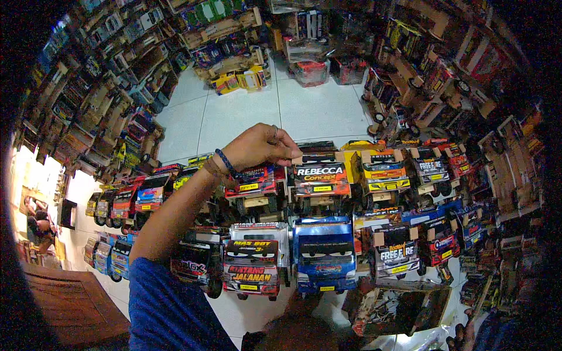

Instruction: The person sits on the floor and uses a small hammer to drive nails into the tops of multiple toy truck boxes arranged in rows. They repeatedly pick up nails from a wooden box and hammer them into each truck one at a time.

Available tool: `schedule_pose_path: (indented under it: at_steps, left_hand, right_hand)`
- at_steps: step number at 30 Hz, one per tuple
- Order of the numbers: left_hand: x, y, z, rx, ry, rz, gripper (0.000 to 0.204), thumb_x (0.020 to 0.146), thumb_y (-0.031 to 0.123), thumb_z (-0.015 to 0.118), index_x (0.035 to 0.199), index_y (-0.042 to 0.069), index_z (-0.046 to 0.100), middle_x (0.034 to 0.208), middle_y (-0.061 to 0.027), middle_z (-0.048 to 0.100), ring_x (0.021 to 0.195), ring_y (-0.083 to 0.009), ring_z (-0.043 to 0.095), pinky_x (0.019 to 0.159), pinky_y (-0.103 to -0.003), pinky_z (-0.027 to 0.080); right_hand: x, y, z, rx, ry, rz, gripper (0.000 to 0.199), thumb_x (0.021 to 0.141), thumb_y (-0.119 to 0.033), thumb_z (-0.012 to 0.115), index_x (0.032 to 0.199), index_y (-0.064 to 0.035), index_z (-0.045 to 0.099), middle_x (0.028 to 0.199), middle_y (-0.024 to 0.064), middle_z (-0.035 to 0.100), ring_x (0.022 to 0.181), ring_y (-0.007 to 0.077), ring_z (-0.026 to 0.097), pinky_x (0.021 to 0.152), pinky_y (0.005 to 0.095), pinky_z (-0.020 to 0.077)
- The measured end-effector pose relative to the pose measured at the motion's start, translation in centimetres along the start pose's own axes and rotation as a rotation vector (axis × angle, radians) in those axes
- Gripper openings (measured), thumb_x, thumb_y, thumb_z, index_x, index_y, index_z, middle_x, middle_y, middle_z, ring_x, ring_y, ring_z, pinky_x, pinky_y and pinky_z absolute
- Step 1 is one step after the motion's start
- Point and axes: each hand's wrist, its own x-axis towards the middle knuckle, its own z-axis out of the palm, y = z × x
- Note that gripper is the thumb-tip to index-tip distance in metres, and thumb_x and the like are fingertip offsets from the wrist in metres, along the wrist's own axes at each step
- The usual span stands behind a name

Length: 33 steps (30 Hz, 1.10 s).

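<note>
Nearest, lower R: R hand (461, 338) in shadow, finger state can't be told, near box-like item (377, 329); then front row, incl. blue toy truck (325, 263). Behind, L hand (266, 146) w/ thumb & fingertips pinched tog. on upper L corner of orange toy truck (322, 180), 2nd row. Beyond: white tiled floor (234, 120), then yellow toys (240, 81).

One left hand (266, 146) and one right hand (462, 338) are seen. At least two bracelets (225, 162) are counted. Right of the forearm (167, 219), at least six fronts of toy trucks (324, 257) are counted in the nearest row, five in the next. One brown panel (70, 307) is shown.
</note>
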Motion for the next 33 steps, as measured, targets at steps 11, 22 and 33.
schedule_pose_path:
  at_steps: [11,22,33]
  left_hand:
    - [0.5,-0.9,-0.9,-0.095,-0.027,-0.060,0.022,0.093,0.015,0.070,0.105,-0.003,0.067,0.102,-0.0097,0.072,0.094,-0.0164,0.069,0.086,-0.028,0.058]
    - [0.2,-0.5,-0.6,-0.081,-0.018,-0.034,0.022,0.092,0.017,0.072,0.101,-0.003,0.069,0.098,-0.0092,0.073,0.088,-0.0150,0.070,0.079,-0.027,0.058]
    - [0.3,-0.8,-0.7,-0.067,-0.021,-0.029,0.022,0.090,0.019,0.074,0.097,-0.002,0.071,0.094,-0.0086,0.073,0.087,-0.0158,0.070,0.078,-0.027,0.058]
  right_hand:
    - [-6.2,-11.1,12.3,-0.476,0.105,-0.836,0.063,0.100,-0.048,0.048,0.149,-0.0097,0.039,0.147,0.0126,0.044,0.124,0.0286,0.051,0.089,0.0344,0.0496]
    - [-12.3,-17.2,35.5,-0.917,-0.202,-1.694,0.050,0.101,-0.012,0.051,0.150,-0.0043,0.038,0.125,0.0184,0.064,0.103,0.0289,0.067,0.086,0.0379,0.0526]
    - [-11.8,-17.4,43.8,-1.081,-0.619,-1.685,0.057,0.097,-0.002,0.053,0.152,-0.0109,0.037,0.137,0.0188,0.057,0.112,0.0379,0.064,0.093,0.0403,0.0506]
